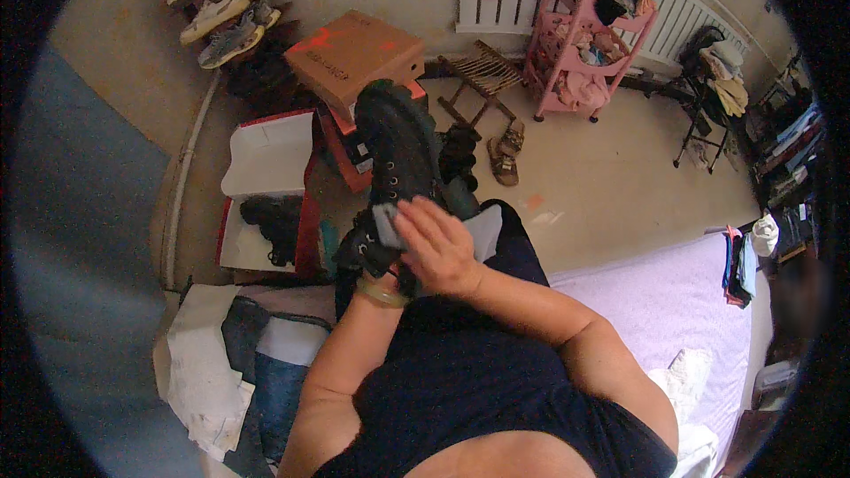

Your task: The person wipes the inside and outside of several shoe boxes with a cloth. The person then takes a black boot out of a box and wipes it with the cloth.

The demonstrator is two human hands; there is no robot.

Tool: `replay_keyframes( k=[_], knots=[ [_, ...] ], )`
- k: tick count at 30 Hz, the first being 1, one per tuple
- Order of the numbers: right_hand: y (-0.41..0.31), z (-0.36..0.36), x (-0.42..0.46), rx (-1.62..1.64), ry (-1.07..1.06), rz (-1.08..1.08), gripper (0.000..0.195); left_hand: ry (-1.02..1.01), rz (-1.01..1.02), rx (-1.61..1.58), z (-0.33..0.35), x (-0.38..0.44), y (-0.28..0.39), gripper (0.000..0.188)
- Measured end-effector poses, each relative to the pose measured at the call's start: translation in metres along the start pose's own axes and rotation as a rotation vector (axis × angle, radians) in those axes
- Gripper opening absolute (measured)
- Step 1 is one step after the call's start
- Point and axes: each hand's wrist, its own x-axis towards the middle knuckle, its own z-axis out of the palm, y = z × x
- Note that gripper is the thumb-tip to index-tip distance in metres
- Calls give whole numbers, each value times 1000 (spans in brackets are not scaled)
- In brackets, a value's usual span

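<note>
A black lace-up boot (398, 139) with metal eyelets is raised before me, its toe pointing away. My left hand (392, 279) is mostly hidden inside or behind the boot's shaft; only the wrist with a pale bangle shows plainly. My right hand (438, 249) presses a whitish cloth or tissue (386, 226) against the boot near its laces. More white material (487, 229) lies on my dark-clad lap. To the left stands an open red-and-white shoebox (269, 159), with another black shoe (279, 222) in it.
Closed cardboard boxes (358, 60) are stacked ahead, with a folding stool (481, 79) and sandals (506, 156) beyond. A pink cart (578, 60) stands by the radiator. Shoes (222, 10) sit on a rack at upper left. A lilac-covered bed (637, 292) is on the right, folded cloths (206, 358) at left.
</note>
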Motion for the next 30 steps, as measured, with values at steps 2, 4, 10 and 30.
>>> replay_keyframes(
  k=[2, 4, 10, 30],
  knots=[
    [10, -2, 13, -44, -3, 92, 64, 106, 14, 107, 7, 0, 0, 46],
    [22, -2, 20, -66, -2, 177, 64, 277, 37, 321, 20, 13, -2, 49],
    [39, -7, 35, -154, -7, 279, 59, -66, -5, 34, 34, 38, -11, 53],
    [32, -7, 23, -76, -115, 382, 51, 352, 51, 436, 29, 26, 1, 50]
  ],
)
